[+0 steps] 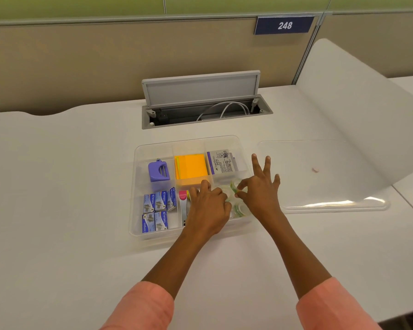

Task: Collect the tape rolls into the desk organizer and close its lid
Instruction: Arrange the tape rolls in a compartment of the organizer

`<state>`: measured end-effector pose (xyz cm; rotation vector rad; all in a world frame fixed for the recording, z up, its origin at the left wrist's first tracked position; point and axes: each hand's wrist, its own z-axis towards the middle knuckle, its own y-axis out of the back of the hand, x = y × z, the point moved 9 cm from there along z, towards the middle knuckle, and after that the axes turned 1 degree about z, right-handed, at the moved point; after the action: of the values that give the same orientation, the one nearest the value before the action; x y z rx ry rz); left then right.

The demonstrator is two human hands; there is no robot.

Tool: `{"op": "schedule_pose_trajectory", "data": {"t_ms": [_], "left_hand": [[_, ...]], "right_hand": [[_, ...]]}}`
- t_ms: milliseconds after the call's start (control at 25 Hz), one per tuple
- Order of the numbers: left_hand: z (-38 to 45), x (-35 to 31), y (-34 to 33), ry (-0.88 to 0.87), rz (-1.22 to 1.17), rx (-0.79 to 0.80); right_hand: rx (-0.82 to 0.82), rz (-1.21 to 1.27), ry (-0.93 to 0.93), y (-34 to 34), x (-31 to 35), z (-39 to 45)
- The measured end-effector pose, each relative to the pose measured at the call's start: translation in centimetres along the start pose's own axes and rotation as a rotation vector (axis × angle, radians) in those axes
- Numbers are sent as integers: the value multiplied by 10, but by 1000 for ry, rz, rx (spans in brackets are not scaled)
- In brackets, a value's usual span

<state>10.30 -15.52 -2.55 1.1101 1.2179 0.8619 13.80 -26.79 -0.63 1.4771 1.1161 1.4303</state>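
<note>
A: Where are the tape rolls (234, 201)?
B: In the desk organizer's (138, 210) near-right compartment, under both hands. The right hand's (260, 194) grip pinches one roll at its rim; the left hand (208, 210) rests curled beside it, holding nothing I can see.
A: Handling?
B: Probably light, stiff, slick. Pinch across the ring. The lid (324, 177) lies on the surface, right of that grip.

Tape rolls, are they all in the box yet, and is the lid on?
Mostly in. Several tape rolls sit in the organizer's near right compartment. The right hand pinches one roll there, and the left hand rests beside it. The clear lid lies on the desk to the right, not yet on.
</note>
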Motion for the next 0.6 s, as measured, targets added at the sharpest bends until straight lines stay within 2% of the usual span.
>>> {"op": "schedule_pose_trajectory", "data": {"t_ms": [320, 600], "left_hand": [[1, 3, -6, 22, 59, 60], [1, 3, -5, 20, 27, 37]], "right_hand": [[50, -112, 9, -15, 1, 2], [-12, -30, 127, -11, 11, -3]]}}
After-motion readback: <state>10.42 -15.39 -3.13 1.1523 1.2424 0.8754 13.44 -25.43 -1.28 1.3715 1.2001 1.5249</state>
